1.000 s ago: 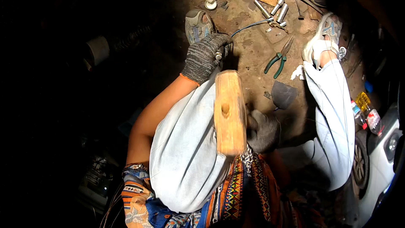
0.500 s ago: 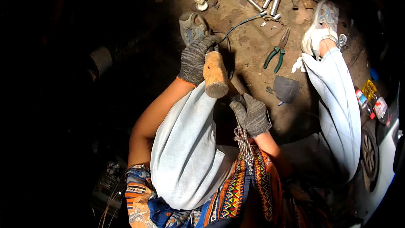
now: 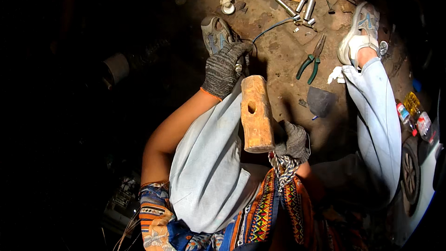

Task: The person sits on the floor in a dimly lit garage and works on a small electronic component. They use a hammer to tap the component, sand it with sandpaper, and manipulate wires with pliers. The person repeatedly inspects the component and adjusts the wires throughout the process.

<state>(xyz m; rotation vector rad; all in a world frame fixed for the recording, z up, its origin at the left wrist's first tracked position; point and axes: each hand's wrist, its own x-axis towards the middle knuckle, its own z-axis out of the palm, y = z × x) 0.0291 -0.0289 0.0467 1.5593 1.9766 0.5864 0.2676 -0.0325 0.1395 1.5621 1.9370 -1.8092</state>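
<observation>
Wooden mallet (image 3: 258, 125) is up, hanging beside the L thigh (image 3: 204, 167), one end toward the L hand (image 3: 225, 70). R hand (image 3: 296, 143), gloved, looks closed on the handle, tho the mallet's head hides the handle itself. L hand, gloved too, is wrapped round a small metal piece (image 3: 238, 68), a bit peeking out by the thumb, just beside the L shoe (image 3: 216, 36), near the lit L edge of the ground (image 3: 278, 72).

Big risk rn: a glancing blow. Fingers sit v. close to that metal piece, so w/ slightly bad aim the L hand takes it; shoe's next in line. Cause no. 2: shade around that fist makes contact hard to judge. Then grip: knit glove could slip & let the mallet twist. Dark hole in its side; if that's the handle's seat, a loose fit could send the head off.

Braided cord (image 3: 285, 169) dangles by the R wrist, could snag a swing. Blue cable (image 3: 271, 26) runs from near L hand to the metal tubes (image 3: 302, 7), toward the ground's far edge; a tug there could disturb the hold. Pliers (image 3: 313, 60) lie betw. the feet, poss. trip hazard.
</observation>
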